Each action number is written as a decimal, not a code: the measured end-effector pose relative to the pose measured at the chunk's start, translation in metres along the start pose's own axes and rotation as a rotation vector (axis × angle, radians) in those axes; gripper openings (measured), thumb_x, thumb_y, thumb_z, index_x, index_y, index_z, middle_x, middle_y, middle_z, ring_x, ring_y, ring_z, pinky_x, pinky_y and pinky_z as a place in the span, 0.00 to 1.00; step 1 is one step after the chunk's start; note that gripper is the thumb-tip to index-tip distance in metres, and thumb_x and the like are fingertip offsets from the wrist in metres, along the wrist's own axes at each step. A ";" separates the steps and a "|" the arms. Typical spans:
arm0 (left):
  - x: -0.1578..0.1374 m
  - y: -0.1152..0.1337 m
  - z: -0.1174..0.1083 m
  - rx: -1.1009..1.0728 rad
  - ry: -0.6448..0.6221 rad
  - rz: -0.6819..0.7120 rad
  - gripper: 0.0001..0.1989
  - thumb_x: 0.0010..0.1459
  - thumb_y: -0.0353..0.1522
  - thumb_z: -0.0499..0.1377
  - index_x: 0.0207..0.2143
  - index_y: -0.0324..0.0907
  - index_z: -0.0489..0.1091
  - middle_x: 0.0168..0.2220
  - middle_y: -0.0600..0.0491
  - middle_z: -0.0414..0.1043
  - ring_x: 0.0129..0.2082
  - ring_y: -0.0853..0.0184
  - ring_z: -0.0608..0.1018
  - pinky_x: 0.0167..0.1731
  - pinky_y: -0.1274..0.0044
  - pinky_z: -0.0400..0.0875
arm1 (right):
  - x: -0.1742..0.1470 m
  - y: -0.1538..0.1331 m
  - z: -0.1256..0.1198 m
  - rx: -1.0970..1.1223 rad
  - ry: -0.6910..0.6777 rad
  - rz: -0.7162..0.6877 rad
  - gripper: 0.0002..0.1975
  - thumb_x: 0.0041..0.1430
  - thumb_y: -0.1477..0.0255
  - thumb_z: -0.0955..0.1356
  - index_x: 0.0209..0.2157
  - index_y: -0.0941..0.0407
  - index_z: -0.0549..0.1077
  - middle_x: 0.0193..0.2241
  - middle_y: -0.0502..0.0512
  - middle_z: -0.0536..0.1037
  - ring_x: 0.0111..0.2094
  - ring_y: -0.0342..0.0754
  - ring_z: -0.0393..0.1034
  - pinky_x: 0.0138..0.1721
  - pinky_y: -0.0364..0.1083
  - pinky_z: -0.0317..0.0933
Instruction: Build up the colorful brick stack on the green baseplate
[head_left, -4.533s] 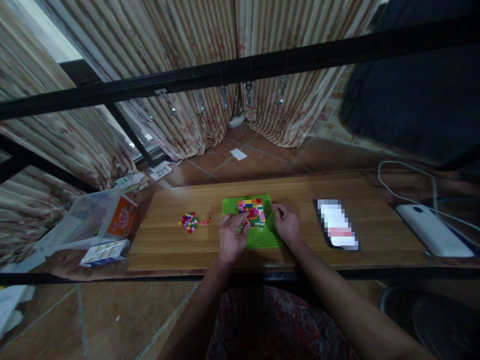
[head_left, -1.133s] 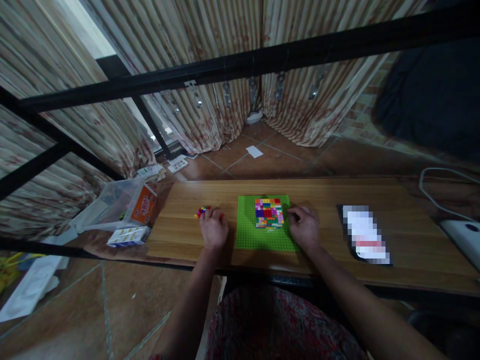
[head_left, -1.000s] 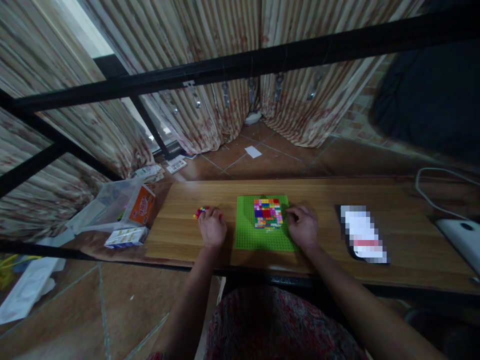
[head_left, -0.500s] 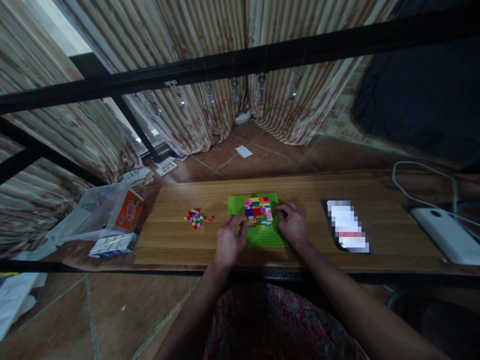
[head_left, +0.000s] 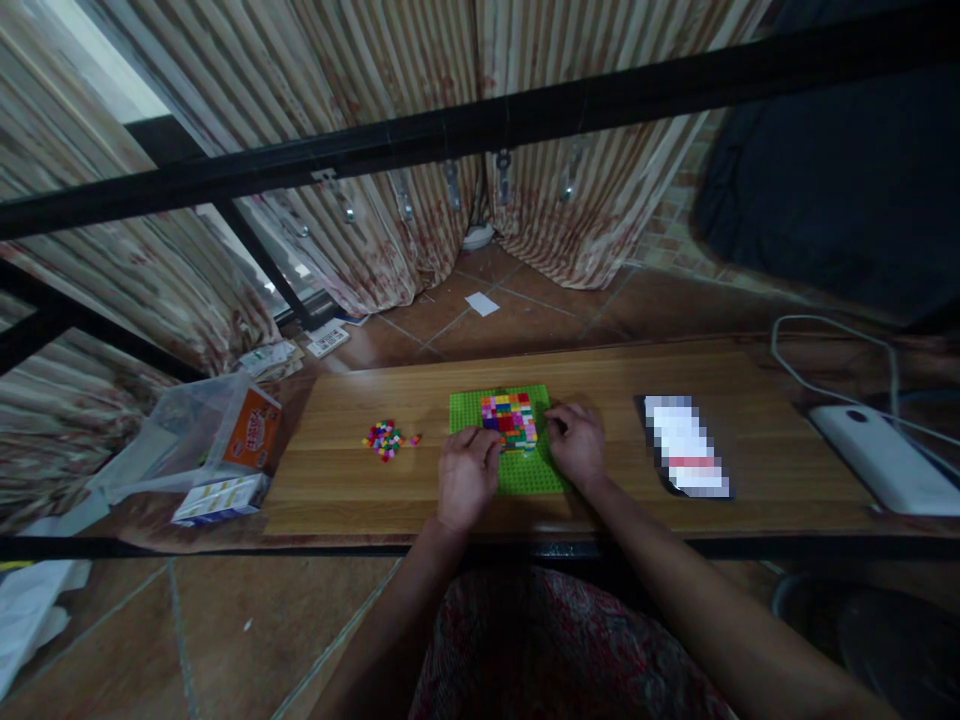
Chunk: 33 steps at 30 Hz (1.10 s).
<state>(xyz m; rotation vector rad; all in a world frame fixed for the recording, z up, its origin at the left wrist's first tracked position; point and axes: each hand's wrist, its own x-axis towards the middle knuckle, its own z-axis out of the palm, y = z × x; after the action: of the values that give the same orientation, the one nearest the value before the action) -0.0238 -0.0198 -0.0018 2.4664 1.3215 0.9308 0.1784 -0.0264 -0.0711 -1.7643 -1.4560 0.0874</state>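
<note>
A green studded baseplate lies on the wooden tabletop. On it stands a block of small coloured bricks. My left hand rests over the plate's left front part, fingertips at the block's left edge; whether it pinches a brick is hidden. My right hand sits on the plate's right edge, fingers curled against the block's right side. A small pile of loose coloured bricks lies on the table to the left of both hands.
A phone lies right of the plate. A white device with a cable sits at the far right. A clear bag with an orange box and a white box lies at the left end. A black bar crosses above.
My left hand has left the loose brick pile and come right to the block's left edge. My right hand has stayed at the plate's right side.
</note>
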 end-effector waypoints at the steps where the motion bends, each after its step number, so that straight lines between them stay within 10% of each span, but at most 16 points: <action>1: 0.000 -0.001 0.001 0.018 0.004 0.010 0.04 0.60 0.30 0.58 0.35 0.44 0.73 0.33 0.52 0.75 0.36 0.65 0.74 0.39 0.71 0.69 | 0.000 0.000 0.000 0.000 0.002 0.001 0.11 0.55 0.74 0.62 0.33 0.55 0.77 0.34 0.56 0.76 0.40 0.53 0.67 0.46 0.53 0.59; 33: -0.005 -0.019 0.021 0.017 0.163 0.114 0.08 0.62 0.35 0.57 0.38 0.44 0.75 0.36 0.51 0.75 0.40 0.66 0.75 0.42 0.72 0.70 | 0.000 0.001 0.001 0.006 0.001 0.010 0.10 0.55 0.75 0.63 0.33 0.55 0.77 0.34 0.56 0.76 0.41 0.53 0.67 0.47 0.52 0.58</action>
<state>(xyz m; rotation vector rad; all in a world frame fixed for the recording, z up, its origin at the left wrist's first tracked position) -0.0259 -0.0108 -0.0289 2.5485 1.2520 1.1746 0.1785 -0.0257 -0.0727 -1.7668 -1.4448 0.0964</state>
